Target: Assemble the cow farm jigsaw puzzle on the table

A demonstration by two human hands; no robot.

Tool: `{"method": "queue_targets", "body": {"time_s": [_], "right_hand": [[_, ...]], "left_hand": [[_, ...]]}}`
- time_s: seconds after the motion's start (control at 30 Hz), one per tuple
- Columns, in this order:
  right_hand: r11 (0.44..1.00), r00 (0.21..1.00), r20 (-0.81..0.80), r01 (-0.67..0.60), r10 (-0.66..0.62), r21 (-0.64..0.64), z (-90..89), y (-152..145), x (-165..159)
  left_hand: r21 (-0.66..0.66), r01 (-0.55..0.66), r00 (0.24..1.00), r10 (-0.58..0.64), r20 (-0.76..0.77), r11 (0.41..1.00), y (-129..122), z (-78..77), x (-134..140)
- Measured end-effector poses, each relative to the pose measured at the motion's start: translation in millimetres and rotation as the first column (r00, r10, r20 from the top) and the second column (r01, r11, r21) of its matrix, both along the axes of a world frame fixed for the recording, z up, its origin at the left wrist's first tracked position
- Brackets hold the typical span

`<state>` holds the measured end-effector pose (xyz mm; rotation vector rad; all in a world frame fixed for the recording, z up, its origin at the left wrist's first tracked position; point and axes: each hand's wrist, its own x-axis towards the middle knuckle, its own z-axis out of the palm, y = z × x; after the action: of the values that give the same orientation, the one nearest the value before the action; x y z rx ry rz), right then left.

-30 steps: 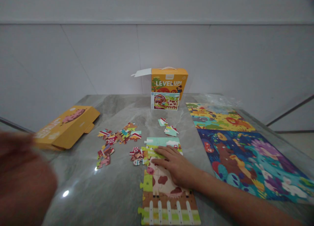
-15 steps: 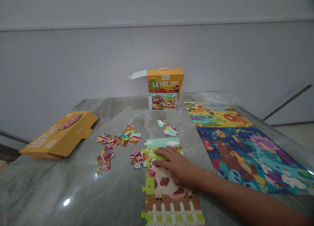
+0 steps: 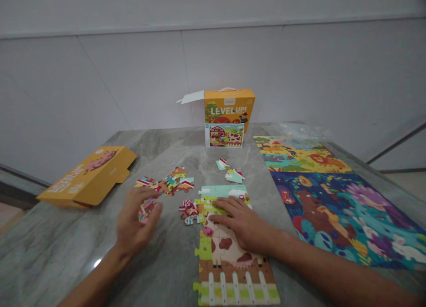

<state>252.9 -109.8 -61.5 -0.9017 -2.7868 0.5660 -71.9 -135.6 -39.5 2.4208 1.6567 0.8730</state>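
My right hand [image 3: 244, 222] lies flat with fingers stretched out on the partly joined jigsaw puzzle [image 3: 226, 247], which shows a spotted cow above a white fence. My left hand [image 3: 138, 218], slightly blurred, hovers over the loose puzzle pieces [image 3: 146, 209] at the left, thumb and fingers apart around them. No piece is visibly gripped. More loose puzzle pieces [image 3: 176, 180] lie in a pile just beyond that hand. A small joined cluster with a barn door [image 3: 189, 209] touches or nearly touches the puzzle's left edge. Two loose sky-coloured pieces [image 3: 234, 175] lie past its top edge.
A yellow puzzle box [image 3: 229, 105] stands at the back with a picture card [image 3: 226, 135] leaning on it. Another yellow box [image 3: 89, 176] lies at the left. Two finished puzzles, yellow [image 3: 299, 158] and dark blue [image 3: 342, 214], lie at the right near clear plastic wrap [image 3: 302, 129].
My left hand has come into view from the lower left and reached over the loose pieces. The right hand stays on the puzzle. The view has shifted slightly.
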Motion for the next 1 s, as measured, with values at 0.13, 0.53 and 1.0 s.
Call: {"method": "queue_targets", "body": {"time_s": [0.13, 0.53, 1.0], "right_hand": [[1.000, 1.000, 0.004, -0.004, 0.004, -0.002, 0.2, 1, 0], [0.999, 0.998, 0.055, -0.036, 0.036, 0.007, -1.3, 1, 1], [0.997, 0.991, 0.101, -0.083, 0.083, -0.004, 1.4, 1, -1]], "left_hand": [[-0.053, 0.294, 0.943, -0.298, -0.146, 0.954, 9, -14.9, 19], [-0.188, 0.334, 0.942, -0.333, 0.040, 0.923, 12, -25.5, 30], [-0.090, 0.421, 0.906, -0.413, 0.089, 0.903, 8, -21.2, 35]]}}
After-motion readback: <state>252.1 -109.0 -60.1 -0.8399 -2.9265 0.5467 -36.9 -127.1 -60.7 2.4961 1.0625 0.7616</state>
